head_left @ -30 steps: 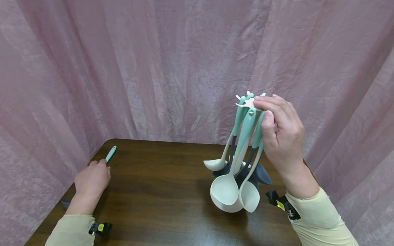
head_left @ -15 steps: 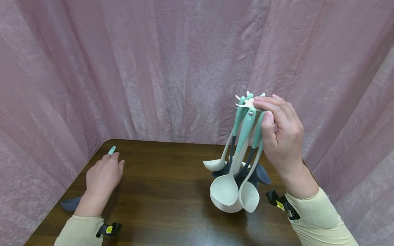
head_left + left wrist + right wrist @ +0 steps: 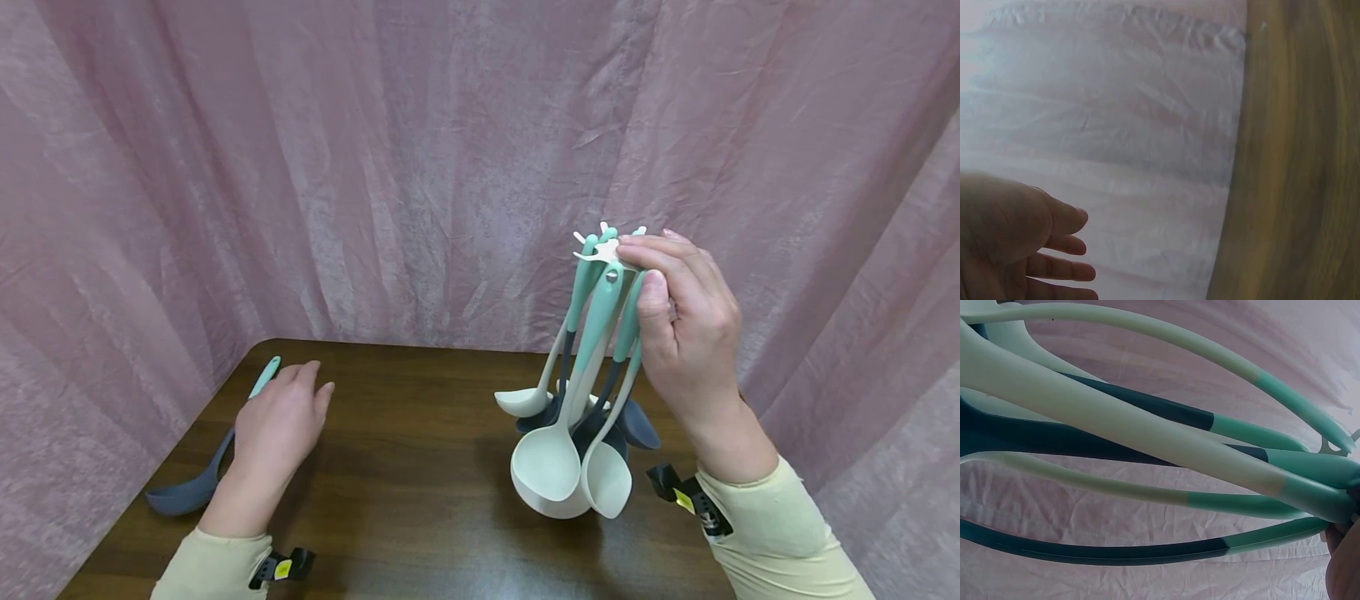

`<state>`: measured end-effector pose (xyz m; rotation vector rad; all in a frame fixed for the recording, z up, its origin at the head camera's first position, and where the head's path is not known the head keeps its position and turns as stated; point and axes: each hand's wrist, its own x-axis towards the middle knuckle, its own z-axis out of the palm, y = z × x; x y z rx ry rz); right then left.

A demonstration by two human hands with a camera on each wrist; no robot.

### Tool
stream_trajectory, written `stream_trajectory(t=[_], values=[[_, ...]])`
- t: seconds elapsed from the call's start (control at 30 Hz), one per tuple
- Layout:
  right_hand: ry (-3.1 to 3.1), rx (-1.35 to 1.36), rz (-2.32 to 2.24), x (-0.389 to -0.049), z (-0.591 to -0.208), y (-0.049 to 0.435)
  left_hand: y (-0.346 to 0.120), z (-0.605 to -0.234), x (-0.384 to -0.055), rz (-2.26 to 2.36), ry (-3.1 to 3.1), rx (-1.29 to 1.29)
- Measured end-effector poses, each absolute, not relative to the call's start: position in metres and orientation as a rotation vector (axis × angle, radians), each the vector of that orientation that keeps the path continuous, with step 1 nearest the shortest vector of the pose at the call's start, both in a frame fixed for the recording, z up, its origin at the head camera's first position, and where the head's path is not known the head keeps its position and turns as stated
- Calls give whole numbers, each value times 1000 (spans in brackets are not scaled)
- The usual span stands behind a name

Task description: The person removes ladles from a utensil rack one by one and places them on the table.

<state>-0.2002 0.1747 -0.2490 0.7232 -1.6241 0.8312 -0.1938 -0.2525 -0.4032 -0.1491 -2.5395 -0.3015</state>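
On the right, my right hand (image 3: 690,325) holds the white star-shaped top (image 3: 606,250) of a hanging utensil rack, thumb and fingers around its edge. Several ladles and spoons with mint handles hang from it, among them a white ladle (image 3: 547,462) at the front. In the right wrist view their white and dark blue shafts (image 3: 1129,431) cross the frame. At the left, a dark blue ladle (image 3: 183,497) with a mint handle lies on the table. My left hand (image 3: 279,421) is just to its right, fingers loosely extended and holding nothing; it hides part of the ladle's shaft.
The brown wooden table (image 3: 405,467) lies under both hands, its left edge close beside the dark ladle. A pink curtain (image 3: 450,167) hangs behind and along both sides. A camera is strapped to each wrist.
My left hand has let go of the dark blue ladle and moved to the right, uncovering its bowl and handle. The right hand and the hanging utensils have stayed in place.
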Motion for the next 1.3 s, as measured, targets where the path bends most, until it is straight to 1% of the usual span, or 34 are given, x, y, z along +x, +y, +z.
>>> stream_trajectory(t=[0.6,1.3], values=[[-1635,729,812,-201,-249,177,-206,-389,-190,-376,-2514,-250],[-1622,715,821,-198,-249,179,-149,-379,-183,-441,-2454,-430]])
